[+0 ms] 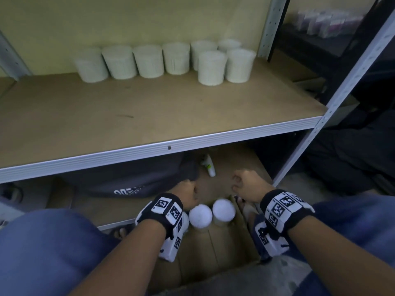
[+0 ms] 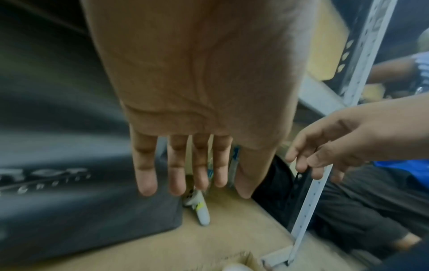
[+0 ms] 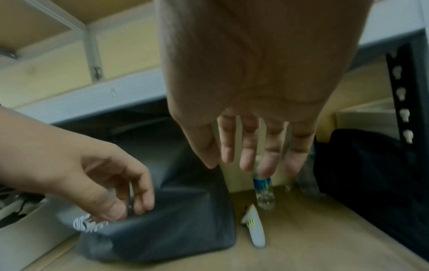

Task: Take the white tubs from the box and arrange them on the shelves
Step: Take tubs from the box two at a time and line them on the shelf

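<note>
Two white tubs [image 1: 200,216] [image 1: 223,210] stand upright in the open cardboard box [image 1: 224,248] between my knees, lids showing. Several more white tubs [image 1: 166,60] stand in a row at the back of the wooden shelf [image 1: 149,116], with two in front at the right. My left hand [image 1: 188,195] hovers just beyond the box's far left, empty; its fingers [image 2: 178,174] hang fairly straight. My right hand [image 1: 245,184] hovers beyond the far right, empty, with relaxed fingers [image 3: 248,152]. Neither hand touches a tub.
On the lower shelf board lie a dark grey bag [image 1: 128,178] and a small white tube [image 1: 209,165]; a water bottle [image 3: 264,192] stands behind it. A white steel upright [image 1: 342,99] rises at the right. My blue-jeaned knees [image 1: 42,253] flank the box.
</note>
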Action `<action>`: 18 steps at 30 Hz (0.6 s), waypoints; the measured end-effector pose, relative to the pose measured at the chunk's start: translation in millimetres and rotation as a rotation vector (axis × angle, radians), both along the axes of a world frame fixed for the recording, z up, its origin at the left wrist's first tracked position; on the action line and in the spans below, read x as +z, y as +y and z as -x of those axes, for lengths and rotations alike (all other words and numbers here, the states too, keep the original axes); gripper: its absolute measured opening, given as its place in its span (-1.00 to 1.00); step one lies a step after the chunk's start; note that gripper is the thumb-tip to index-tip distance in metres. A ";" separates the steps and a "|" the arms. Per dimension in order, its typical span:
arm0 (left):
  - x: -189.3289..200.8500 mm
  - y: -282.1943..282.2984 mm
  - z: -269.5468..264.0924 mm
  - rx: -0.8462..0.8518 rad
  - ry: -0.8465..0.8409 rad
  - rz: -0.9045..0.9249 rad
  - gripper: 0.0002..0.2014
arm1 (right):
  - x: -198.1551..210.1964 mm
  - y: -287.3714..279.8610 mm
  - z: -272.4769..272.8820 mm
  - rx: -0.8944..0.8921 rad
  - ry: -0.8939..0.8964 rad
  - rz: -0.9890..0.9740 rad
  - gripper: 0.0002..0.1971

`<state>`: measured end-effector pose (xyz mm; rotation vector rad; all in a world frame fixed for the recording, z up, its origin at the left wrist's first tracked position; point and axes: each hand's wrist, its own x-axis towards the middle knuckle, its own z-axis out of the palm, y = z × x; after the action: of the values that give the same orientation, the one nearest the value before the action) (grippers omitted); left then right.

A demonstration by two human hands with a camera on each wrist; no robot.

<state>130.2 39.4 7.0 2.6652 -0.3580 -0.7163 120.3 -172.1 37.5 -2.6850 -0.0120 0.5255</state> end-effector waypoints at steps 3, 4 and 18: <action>-31.9 -1.1 -0.8 0.019 0.064 -0.035 -0.61 | -30.8 1.8 0.1 0.004 0.107 -0.005 -0.63; -41.5 -2.5 -1.1 0.026 0.084 -0.037 -0.60 | -40.9 2.5 0.1 0.013 0.136 0.010 -0.63; -146.6 -27.7 -8.3 0.093 0.218 -0.105 -0.33 | -142.8 9.1 -14.3 0.215 0.270 0.392 -0.40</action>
<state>138.5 11.7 -139.5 2.6441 -0.1417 -1.0099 134.6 -163.0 -105.2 -2.9811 -0.1357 1.0522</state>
